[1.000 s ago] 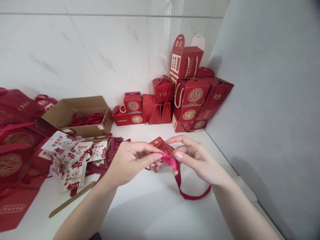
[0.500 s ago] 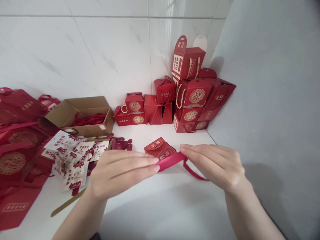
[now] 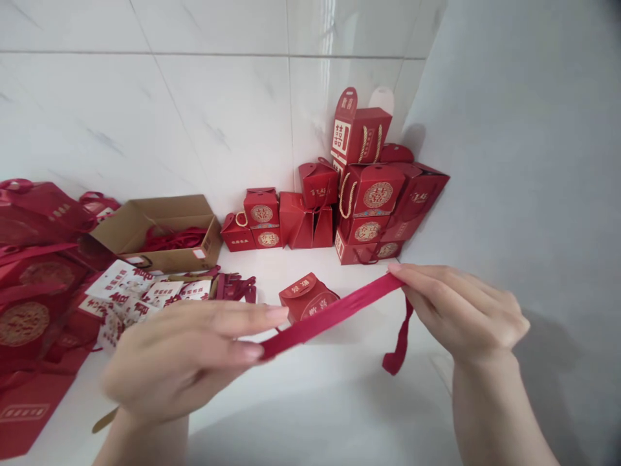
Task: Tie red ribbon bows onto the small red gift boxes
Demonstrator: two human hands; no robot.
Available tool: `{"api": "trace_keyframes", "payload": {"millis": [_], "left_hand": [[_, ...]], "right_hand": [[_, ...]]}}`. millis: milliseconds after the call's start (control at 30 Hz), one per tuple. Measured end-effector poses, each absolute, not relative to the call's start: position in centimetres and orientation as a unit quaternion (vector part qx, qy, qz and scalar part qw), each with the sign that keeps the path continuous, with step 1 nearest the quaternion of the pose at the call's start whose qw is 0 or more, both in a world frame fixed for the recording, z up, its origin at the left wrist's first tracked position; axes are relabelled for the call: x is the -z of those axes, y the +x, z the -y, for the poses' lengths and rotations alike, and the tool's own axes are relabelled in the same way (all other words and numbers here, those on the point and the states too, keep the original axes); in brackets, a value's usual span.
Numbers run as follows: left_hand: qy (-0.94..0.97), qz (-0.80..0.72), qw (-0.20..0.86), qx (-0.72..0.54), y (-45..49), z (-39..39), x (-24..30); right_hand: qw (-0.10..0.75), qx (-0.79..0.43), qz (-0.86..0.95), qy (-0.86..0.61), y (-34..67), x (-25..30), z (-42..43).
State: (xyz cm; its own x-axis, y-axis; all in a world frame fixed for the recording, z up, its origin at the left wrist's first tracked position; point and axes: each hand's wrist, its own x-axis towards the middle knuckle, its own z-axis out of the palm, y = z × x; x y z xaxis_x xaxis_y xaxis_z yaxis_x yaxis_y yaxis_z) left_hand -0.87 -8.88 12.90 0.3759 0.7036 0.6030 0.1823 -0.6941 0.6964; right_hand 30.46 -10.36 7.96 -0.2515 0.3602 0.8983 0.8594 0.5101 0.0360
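Left grip [image 3: 179,362] and right grip [image 3: 460,310], both narrow, pinch a red ribbon [image 3: 334,317] stretched taut; a red gift box [image 3: 308,296] sits on the tabletop [image 3: 315,408] beyond it, between the grips.

Half hidden behind the blurred left hand [image 3: 179,366], printed cards [image 3: 130,291] with lettering too small to read. One end of the red ribbon [image 3: 330,317] lost inside the fingers [image 3: 247,351]. Red gift bags [image 3: 33,285] cut off by the left edge; gold strip [image 3: 103,421] mostly covered, apparently card.

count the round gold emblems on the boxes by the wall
5: the upper emblem and lower emblem on the left stack; top emblem, middle emblem, bottom emblem on the right stack; more may be hidden
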Motion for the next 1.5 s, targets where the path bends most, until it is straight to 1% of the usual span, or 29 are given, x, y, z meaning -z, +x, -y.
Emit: {"api": "trace_keyframes", "payload": {"millis": [67, 133, 200, 233, 267, 300, 367, 400, 467, 533, 600, 667, 767, 867, 933, 1000, 1100, 1200, 1367, 1500], "left_hand": [[0.72, -0.339, 0.35, -0.494, -0.6, 8.5, -13.0], [0.676, -0.383, 0.415, -0.473, -0.1, 8.0, -13.2], [0.689, -0.364, 0.473, -0.41, 0.4, 7.5, -13.2], [0.71, -0.338, 0.49, -0.376, 0.7, 7.3, -13.1], [0.732, -0.308, 0.499, -0.346, 0.9, 7.1, -13.0], [0.752, -0.277, 0.504, -0.322, 1.1, 6.9, -12.7], [0.776, -0.228, 0.509, -0.296, 1.5, 6.7, -12.2], [0.781, -0.209, 0.513, -0.289, 1.7, 6.6, -11.9], [0.786, -0.186, 0.517, -0.282, 2.0, 6.5, -11.3], [0.789, -0.188, 0.51, -0.286, 2.1, 6.3, -10.8], [0.79, -0.199, 0.498, -0.296, 2.2, 6.0, -10.4], [0.788, -0.225, 0.486, -0.302, 2.4, 5.7, -10.1], [0.775, -0.325, 0.456, -0.294, 3.0, 4.9, -9.4], [0.76, -0.432, 0.425, -0.235, 3.5, 3.9, -8.3], [0.757, -0.46, 0.427, -0.18, 3.8, 3.4, -7.5], [0.755, -0.462, 0.441, -0.148, 3.9, 3.2, -6.9], [0.741, -0.453, 0.473, -0.149, 4.1, 3.3, -6.5], [0.709, -0.445, 0.523, -0.157, 4.3, 3.5, -6.6], [0.675, -0.441, 0.57, -0.154, 4.4, 3.2, -6.2], [0.647, -0.447, 0.598, -0.154, 4.6, 2.7, -5.5]], "right_hand": [[0.449, 0.18, 0.751, -0.45, 30.7, -8.7, 10.6], [0.398, 0.005, 0.797, -0.454, 31.1, -9.6, 10.9], [0.311, -0.21, 0.843, -0.385, 31.2, -10.3, 11.0], [0.281, -0.307, 0.846, -0.333, 30.9, -10.5, 10.8], [0.275, -0.389, 0.832, -0.286, 30.5, -10.4, 10.6], [0.291, -0.454, 0.804, -0.252, 29.7, -10.1, 10.3], [0.374, -0.528, 0.716, -0.263, 27.6, -9.0, 9.5], [0.385, -0.549, 0.688, -0.277, 26.3, -8.2, 9.1], [0.331, -0.632, 0.659, -0.24, 24.0, -6.6, 8.5], [0.301, -0.694, 0.622, -0.205, 22.7, -5.3, 8.2], [0.304, -0.712, 0.599, -0.203, 22.5, -4.7, 8.1], [0.312, -0.705, 0.598, -0.217, 23.2, -4.9, 8.1], [0.304, -0.676, 0.623, -0.252, 25.0, -6.0, 8.1], [0.293, -0.612, 0.656, -0.329, 26.6, -7.0, 7.8], [0.274, -0.569, 0.672, -0.386, 27.4, -7.0, 7.6], [0.235, -0.559, 0.682, -0.408, 27.8, -6.6, 7.4], [0.157, -0.631, 0.672, -0.354, 27.7, -5.6, 7.1], [0.114, -0.705, 0.63, -0.305, 27.4, -4.6, 6.5], [0.086, -0.768, 0.583, -0.251, 27.4, -3.0, 4.8], [0.1, -0.794, 0.553, -0.232, 27.5, -2.3, 4.0]]}}
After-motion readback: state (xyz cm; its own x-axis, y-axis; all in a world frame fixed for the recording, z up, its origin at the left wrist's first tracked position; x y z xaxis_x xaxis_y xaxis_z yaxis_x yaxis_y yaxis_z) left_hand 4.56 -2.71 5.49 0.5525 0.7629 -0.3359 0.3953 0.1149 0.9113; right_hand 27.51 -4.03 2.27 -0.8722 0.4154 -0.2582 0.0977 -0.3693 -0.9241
